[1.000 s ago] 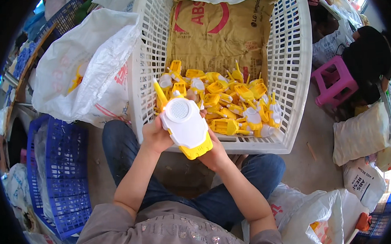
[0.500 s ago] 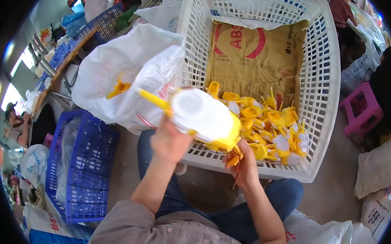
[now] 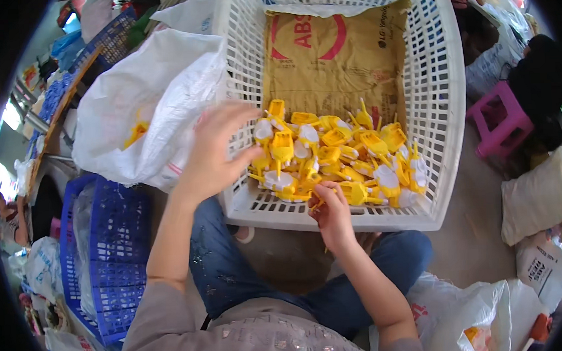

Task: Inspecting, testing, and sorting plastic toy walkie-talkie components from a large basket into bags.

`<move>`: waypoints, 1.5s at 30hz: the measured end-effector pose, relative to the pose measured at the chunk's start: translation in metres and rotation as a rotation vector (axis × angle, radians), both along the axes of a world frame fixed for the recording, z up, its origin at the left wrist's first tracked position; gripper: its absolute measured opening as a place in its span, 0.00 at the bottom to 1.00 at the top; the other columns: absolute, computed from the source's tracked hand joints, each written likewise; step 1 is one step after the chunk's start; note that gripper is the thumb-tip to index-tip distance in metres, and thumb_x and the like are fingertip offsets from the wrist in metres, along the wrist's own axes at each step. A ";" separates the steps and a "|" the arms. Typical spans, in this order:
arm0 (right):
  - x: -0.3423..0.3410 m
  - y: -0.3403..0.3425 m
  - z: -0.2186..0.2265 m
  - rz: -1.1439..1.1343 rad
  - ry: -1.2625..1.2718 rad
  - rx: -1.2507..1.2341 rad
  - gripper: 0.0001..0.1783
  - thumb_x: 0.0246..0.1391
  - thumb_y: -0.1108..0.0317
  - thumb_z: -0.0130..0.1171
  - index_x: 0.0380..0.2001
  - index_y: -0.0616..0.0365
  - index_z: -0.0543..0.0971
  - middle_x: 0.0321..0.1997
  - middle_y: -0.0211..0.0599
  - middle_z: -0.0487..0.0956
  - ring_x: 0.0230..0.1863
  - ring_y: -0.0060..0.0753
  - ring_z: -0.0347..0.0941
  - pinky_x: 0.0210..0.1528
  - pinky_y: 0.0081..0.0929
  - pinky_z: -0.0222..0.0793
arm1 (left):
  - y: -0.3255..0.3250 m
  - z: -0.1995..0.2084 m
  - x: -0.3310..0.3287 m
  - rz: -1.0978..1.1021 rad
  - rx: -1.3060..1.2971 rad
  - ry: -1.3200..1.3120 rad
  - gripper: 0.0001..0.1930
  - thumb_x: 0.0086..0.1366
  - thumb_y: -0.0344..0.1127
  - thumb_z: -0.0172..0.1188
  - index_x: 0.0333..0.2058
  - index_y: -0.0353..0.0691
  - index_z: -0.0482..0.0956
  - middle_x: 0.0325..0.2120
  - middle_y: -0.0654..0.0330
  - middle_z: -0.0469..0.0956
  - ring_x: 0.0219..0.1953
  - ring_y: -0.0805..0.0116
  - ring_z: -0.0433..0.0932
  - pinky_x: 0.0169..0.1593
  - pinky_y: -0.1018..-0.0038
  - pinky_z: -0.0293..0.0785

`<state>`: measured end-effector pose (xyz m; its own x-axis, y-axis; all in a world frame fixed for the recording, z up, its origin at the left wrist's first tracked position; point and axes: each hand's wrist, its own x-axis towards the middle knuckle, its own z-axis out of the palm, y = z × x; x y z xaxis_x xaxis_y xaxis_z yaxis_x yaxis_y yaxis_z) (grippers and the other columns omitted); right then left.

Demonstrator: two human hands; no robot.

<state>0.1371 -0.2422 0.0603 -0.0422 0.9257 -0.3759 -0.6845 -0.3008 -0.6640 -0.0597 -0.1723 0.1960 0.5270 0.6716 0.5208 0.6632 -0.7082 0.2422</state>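
My left hand (image 3: 216, 150) is slightly blurred, with thumb and fingers apart and nothing in it, over the near left rim of the white basket (image 3: 267, 222). In that basket lies a heap of yellow plastic parts (image 3: 283, 147), with small trays and thin stems, many with white rounded pieces. At the basket's near edge, my right hand (image 3: 334, 214) is closed, its fingertips pinching a small yellow piece (image 3: 316, 200) mostly hidden by the fingers. A brown printed paper sack (image 3: 333, 71) lines the basket's far part.
Left of the basket stands an open white woven sack (image 3: 117, 89) with yellow parts (image 3: 138, 133) inside. A blue plastic crate (image 3: 123, 247) is at my left. To the right are a pink stool (image 3: 501, 116), a stuffed pale sack (image 3: 536, 194) and a person in dark clothes (image 3: 540, 92).
The white and yellow plastic part has left my left hand, which has opened and moved up and left. My right hand stays closed near the basket edge. The view has shifted.
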 end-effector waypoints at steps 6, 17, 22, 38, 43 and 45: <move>0.000 0.002 -0.018 -0.057 0.083 0.029 0.08 0.54 0.60 0.50 0.33 0.50 0.68 0.28 0.26 0.69 0.28 0.21 0.67 0.27 0.18 0.62 | 0.084 -0.144 0.090 -0.097 -0.663 0.112 0.26 0.51 0.40 0.62 0.50 0.40 0.69 0.48 0.51 0.70 0.51 0.55 0.68 0.54 0.67 0.62; 0.085 0.036 -0.004 -0.654 0.191 0.144 0.20 0.60 0.52 0.34 0.43 0.53 0.69 0.34 0.33 0.75 0.32 0.28 0.72 0.31 0.23 0.69 | 0.135 -0.227 0.190 -0.227 -0.201 0.110 0.06 0.53 0.34 0.55 0.24 0.38 0.74 0.22 0.53 0.74 0.29 0.52 0.73 0.34 0.62 0.70; 0.080 0.039 -0.003 -0.758 0.119 0.195 0.18 0.61 0.57 0.35 0.45 0.55 0.69 0.42 0.35 0.75 0.42 0.29 0.72 0.40 0.26 0.70 | 0.137 -0.148 0.155 -0.030 -0.317 -0.324 0.12 0.59 0.39 0.54 0.24 0.35 0.73 0.19 0.56 0.74 0.23 0.64 0.75 0.30 0.70 0.70; 0.025 0.028 -0.024 0.184 0.152 -0.019 0.22 0.60 0.53 0.37 0.54 0.49 0.62 0.50 0.32 0.70 0.44 0.32 0.72 0.36 0.39 0.76 | 0.062 -0.096 0.082 0.241 -0.393 -0.260 0.22 0.57 0.43 0.59 0.11 0.33 0.69 0.08 0.70 0.64 0.12 0.82 0.59 0.17 0.77 0.54; 0.019 0.023 -0.023 0.001 0.047 -0.115 0.21 0.60 0.54 0.36 0.47 0.55 0.69 0.42 0.30 0.76 0.41 0.29 0.75 0.37 0.32 0.75 | 0.065 -0.122 0.074 0.021 -0.923 -0.772 0.17 0.58 0.46 0.57 0.21 0.37 0.74 0.15 0.67 0.70 0.16 0.78 0.67 0.21 0.77 0.63; 0.025 0.028 -0.032 -0.096 0.107 -0.109 0.21 0.60 0.56 0.34 0.48 0.55 0.68 0.45 0.33 0.75 0.45 0.31 0.73 0.43 0.34 0.72 | 0.049 -0.134 0.082 -0.134 -1.230 -1.161 0.14 0.60 0.43 0.56 0.38 0.39 0.73 0.31 0.64 0.76 0.31 0.76 0.73 0.35 0.79 0.71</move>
<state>0.1621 -0.2143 0.0281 -0.0012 0.8814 -0.4725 -0.7787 -0.2973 -0.5525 0.0228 -0.1236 0.0623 0.3529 0.9289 -0.1123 -0.2909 0.2230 0.9304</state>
